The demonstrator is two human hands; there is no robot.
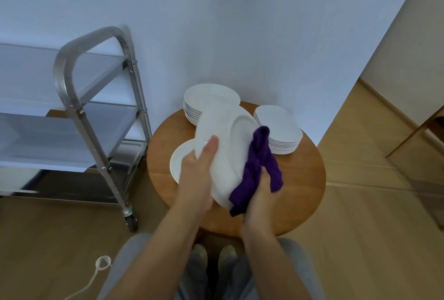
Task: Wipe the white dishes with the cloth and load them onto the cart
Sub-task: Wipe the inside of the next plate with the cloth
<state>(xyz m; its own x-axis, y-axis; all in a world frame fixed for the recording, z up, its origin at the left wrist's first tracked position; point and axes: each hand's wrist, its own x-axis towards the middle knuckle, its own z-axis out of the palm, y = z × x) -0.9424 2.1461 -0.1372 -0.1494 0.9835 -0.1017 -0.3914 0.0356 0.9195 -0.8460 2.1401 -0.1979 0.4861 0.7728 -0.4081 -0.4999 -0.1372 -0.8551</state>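
My left hand [197, 177] grips a large white oval plate [225, 146] by its left rim, thumb across the face, and holds it tilted above the round wooden table [300, 191]. My right hand [260, 194] holds a purple cloth [257, 167] bunched against the plate's right edge. On the table's far side stand a stack of round white plates [209, 100] and a stack of oblong white dishes [278, 129]. Another white plate [177, 165] lies flat on the table, partly hidden behind my left hand. The steel cart [96, 107] stands to the left.
The cart has shelves with a white sheet on the middle one and a castor [131, 221] near the table. A white wall rises behind the table. Wood floor spreads all round; a white cord [101, 268] lies at bottom left. My knees and shoes are below the table edge.
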